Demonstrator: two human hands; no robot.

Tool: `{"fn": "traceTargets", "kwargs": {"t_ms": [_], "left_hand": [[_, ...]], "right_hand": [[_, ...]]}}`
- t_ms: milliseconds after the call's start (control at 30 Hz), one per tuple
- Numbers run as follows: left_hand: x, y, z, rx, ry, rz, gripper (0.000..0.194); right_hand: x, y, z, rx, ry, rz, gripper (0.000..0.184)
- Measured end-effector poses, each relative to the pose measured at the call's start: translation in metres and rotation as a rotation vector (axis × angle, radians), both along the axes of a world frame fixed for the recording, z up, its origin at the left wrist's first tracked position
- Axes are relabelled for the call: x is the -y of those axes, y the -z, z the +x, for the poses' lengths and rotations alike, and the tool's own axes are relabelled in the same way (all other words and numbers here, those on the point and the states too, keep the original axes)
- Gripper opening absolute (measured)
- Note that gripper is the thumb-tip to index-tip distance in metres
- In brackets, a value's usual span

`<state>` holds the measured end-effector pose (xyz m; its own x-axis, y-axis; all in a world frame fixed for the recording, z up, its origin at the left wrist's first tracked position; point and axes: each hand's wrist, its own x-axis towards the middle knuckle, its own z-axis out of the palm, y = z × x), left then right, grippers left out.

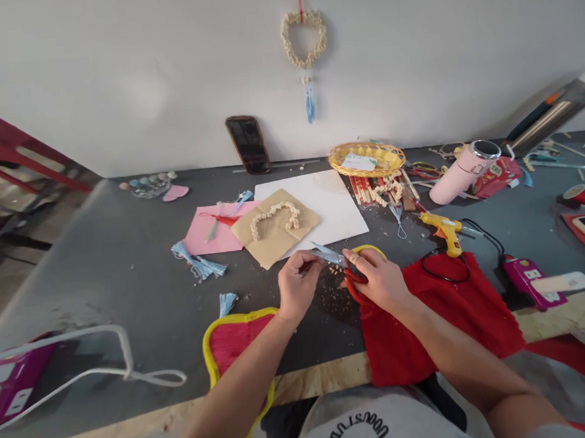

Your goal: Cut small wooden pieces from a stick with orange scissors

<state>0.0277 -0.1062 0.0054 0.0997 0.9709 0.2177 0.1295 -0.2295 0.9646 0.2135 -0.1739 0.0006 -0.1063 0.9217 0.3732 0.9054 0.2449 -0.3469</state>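
My right hand (379, 279) is closed round the red handles of a pair of scissors (355, 280), whose blades point left. The fingertips of my left hand (299, 278) are pinched together beside the blades; what they hold is too small to make out. Small pale bits (335, 296) are scattered on the table below both hands. Just beyond them, a curved string of cream beads or kernels (275, 212) lies on a tan paper square (259, 251), which overlaps a white sheet (342, 205) and a pink sheet (193, 236).
A yellow glue gun (443, 228), red cloth (439, 315) and purple power strip (530, 282) lie on the right. Behind stand a yellow basket (368, 150), pink flask (462, 174) and phone (248, 145). Blue tassels (198, 260) lie left; a heart wreath (304, 39) hangs on the wall.
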Motion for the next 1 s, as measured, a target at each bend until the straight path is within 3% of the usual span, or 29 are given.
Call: {"fn": "traceTargets", "kwargs": {"t_ms": [133,267,567,1000], "left_hand": [[-0.001,0.002,-0.002,-0.013,0.035,0.007,0.012],[-0.003,0.002,-0.006,0.021,0.085,0.045,0.013],[-0.005,0.004,-0.006,0.062,0.178,0.085,0.014],[-0.006,0.005,-0.005,0.052,0.182,0.121,0.007]], "right_hand": [[-0.001,-0.004,0.004,-0.133,0.004,-0.021,0.062],[-0.001,-0.009,0.006,-0.176,-0.084,-0.033,0.069],[0.002,-0.015,0.003,-0.265,-0.161,-0.077,0.067],[0.002,-0.017,0.004,-0.311,-0.197,-0.121,0.067]]}}
